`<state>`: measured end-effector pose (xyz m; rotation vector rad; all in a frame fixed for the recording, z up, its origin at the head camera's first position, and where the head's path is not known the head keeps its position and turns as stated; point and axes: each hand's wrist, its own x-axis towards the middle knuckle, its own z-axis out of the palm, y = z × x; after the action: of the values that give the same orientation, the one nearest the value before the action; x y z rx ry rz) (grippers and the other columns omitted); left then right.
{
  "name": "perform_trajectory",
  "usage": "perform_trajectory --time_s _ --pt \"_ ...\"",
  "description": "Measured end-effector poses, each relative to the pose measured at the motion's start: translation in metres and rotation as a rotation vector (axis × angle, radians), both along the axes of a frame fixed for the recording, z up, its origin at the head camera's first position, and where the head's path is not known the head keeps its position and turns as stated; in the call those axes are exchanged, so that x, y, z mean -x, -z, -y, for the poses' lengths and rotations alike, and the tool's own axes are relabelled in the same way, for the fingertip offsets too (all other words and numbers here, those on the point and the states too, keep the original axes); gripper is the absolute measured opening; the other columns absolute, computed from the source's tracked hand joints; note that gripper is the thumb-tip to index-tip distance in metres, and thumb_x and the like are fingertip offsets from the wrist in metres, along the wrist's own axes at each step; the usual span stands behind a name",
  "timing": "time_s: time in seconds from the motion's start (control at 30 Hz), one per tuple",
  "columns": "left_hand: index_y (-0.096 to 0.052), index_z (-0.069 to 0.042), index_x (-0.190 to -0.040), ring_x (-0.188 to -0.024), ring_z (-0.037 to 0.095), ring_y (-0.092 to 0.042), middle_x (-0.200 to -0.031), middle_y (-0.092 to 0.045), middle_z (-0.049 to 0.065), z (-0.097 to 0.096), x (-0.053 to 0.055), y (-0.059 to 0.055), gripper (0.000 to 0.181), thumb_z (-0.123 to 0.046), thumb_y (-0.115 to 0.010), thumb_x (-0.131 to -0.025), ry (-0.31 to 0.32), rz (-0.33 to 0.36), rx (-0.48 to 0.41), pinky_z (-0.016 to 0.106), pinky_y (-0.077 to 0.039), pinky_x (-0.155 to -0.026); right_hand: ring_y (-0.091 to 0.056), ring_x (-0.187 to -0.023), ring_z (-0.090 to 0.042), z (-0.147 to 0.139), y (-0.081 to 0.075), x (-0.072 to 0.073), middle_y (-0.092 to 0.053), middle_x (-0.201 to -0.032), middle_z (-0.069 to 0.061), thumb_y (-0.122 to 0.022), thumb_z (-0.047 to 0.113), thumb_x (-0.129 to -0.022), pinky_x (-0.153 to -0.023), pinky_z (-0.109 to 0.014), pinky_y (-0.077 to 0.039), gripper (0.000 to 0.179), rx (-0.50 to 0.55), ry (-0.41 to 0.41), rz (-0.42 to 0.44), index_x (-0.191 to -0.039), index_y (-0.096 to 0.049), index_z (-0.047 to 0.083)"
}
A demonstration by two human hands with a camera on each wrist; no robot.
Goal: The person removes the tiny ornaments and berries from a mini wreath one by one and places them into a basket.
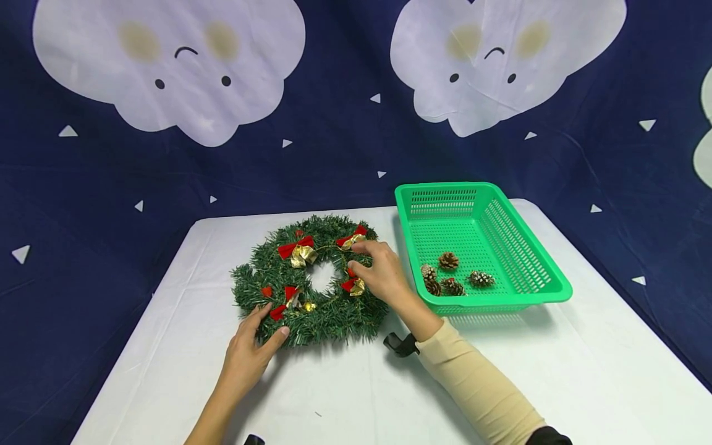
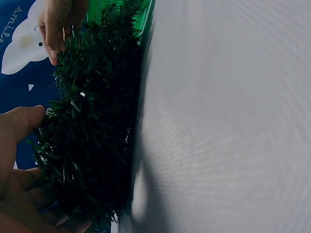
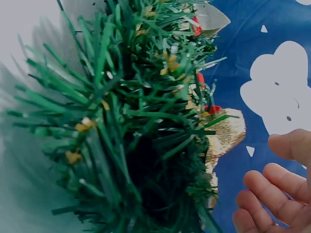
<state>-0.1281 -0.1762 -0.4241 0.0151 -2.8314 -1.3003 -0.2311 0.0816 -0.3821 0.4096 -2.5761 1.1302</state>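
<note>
A green tinsel wreath (image 1: 345,318) lies flat on the table, decorated with red and gold bows. My left hand (image 1: 247,355) rests on its near left edge, thumb and fingers spread against the greenery, close to a red bow (image 1: 285,304). In the left wrist view, the left thumb (image 2: 34,116) touches the tinsel. Over the wreath's right side hovers my right hand (image 1: 384,275), between the upper right bow (image 1: 351,237) and the lower right bow (image 1: 354,285). In the right wrist view its fingers (image 3: 277,194) are relaxed, with thumb and index apart and nothing visible between them.
A green plastic basket (image 1: 523,301) stands to the right of the wreath, with several pine cones (image 1: 448,261) in its near left part. A white cloth covers the table (image 1: 345,395). Behind hangs a dark blue curtain (image 1: 334,179) with clouds.
</note>
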Motion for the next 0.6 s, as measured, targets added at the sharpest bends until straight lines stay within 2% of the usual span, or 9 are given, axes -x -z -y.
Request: perform_trajectory --time_s 0.2,0.6 --pt "-0.034 -0.015 -0.147 -0.139 0.048 -0.023 -0.155 -0.021 0.021 0.0 0.0 0.0 0.071 -0.05 -0.058 -0.089 -0.002 -0.002 0.003 0.07 -0.022 -0.106 -0.058 -0.111 -0.028 0.001 0.007 0.004 -0.068 -0.113 -0.008 -0.07 0.022 -0.084 -0.098 -0.045 -0.045 0.033 -0.025 0.005 0.025 -0.114 -0.066 0.008" --pt "-0.034 -0.015 -0.147 -0.139 0.048 -0.023 -0.155 -0.022 0.022 0.0 0.0 0.001 0.071 -0.049 -0.058 -0.089 -0.001 -0.007 0.0 0.069 -0.022 -0.106 -0.057 -0.108 -0.027 0.001 0.018 0.008 -0.068 -0.113 -0.007 -0.071 0.023 -0.084 -0.093 -0.044 -0.047 0.033 -0.086 0.014 0.067 -0.113 -0.066 0.01"
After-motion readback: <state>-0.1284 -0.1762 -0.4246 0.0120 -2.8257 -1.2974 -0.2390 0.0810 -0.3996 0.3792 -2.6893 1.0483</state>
